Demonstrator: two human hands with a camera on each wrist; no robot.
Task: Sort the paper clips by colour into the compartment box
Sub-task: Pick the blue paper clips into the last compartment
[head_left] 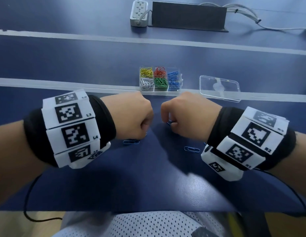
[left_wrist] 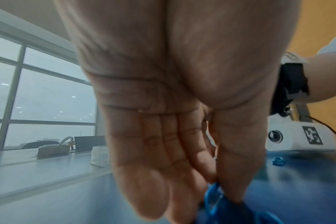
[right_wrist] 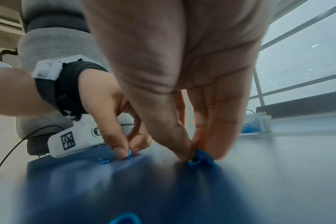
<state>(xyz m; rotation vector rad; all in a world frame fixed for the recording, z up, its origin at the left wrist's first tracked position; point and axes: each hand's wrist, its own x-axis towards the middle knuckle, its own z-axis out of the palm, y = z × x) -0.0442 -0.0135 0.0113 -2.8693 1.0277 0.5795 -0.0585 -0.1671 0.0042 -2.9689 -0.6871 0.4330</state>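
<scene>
Each hand pinches a blue clip off the table, the left hand (head_left: 133, 115) one (left_wrist: 213, 198), the right hand (head_left: 186, 115) another (right_wrist: 199, 159); lift cleanly, then drop both in the blue compartment of the box (head_left: 160, 79) just beyond the knuckles.

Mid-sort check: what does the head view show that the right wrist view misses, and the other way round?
Only the head view shows the compartment box from above with yellow, red, blue, white and green clips sorted, its clear lid beside it, and loose blue clips on the table.

Only the right wrist view shows the right hand's fingertips pinching a blue paper clip.

Both show the two hands low over the blue table, and the left hand.
</scene>
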